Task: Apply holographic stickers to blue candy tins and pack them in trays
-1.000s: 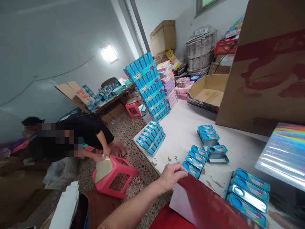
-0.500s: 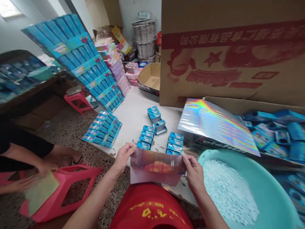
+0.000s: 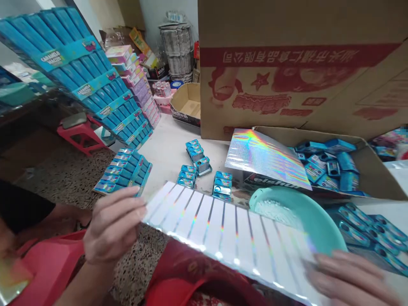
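Striped sheet (image 3: 229, 233) spans the space between two hands at the near edge of a white table (image 3: 168, 138), a two-ended hold that likely keeps it flat. The left hand (image 3: 113, 225) has its fingers closed on one end; the right hand (image 3: 353, 276) is blurred at the other, its grip impossible to tell. A rainbow-sheened sheet (image 3: 264, 157) rests across a carton (image 3: 371, 165) of blue tins (image 3: 314, 172), probably for easy reach.

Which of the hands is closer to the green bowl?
Right. The right hand is by the near side of the bowl; the left hand is farther away, at the left end of the sheet.
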`<state>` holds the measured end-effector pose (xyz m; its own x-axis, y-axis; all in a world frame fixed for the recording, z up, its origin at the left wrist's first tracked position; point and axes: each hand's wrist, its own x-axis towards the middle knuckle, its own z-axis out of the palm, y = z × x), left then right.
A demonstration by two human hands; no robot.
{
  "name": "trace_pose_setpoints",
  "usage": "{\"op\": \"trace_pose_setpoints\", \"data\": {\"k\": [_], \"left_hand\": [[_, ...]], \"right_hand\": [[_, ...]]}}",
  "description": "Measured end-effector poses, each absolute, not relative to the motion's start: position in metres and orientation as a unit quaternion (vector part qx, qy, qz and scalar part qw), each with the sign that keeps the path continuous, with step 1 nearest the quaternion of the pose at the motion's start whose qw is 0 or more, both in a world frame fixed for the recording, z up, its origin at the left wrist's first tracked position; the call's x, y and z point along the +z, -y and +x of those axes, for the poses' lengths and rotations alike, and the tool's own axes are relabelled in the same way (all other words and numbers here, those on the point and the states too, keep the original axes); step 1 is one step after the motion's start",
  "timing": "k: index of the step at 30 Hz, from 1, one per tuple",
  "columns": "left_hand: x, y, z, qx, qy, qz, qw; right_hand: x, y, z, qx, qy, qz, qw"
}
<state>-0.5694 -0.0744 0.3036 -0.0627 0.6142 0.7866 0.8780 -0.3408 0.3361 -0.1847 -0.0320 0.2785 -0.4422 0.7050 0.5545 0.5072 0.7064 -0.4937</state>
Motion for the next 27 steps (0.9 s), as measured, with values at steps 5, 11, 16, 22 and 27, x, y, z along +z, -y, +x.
{"op": "trace_pose_setpoints", "data": {"k": [5,11,16,22,27], "left_hand": [[0.224,0.126,-0.576,-0.234,0.555,-0.797,0.049],[0.162,0.131,-0.571,-0.125,0.607,-0.784,-0.044],[0.164,0.126,-0.58,-0.166,0.587,-0.791,-0.05],[0.153,0.13,-0.57,-0.301,0.664,-0.586,-0.355],[0.141,0.109,-0.543,-0.436,0.697,-0.241,-0.515]], "right_hand": [[0.199,0.045,-0.201,0.133,0.881,-0.295,0.344],[0.148,0.053,-0.229,0.186,0.847,-0.374,0.328],[0.145,0.054,-0.219,0.2,0.842,-0.372,0.336],[0.118,0.069,-0.219,0.243,0.782,-0.456,0.348],[0.102,0.078,-0.218,0.317,0.738,-0.486,0.343]]}}
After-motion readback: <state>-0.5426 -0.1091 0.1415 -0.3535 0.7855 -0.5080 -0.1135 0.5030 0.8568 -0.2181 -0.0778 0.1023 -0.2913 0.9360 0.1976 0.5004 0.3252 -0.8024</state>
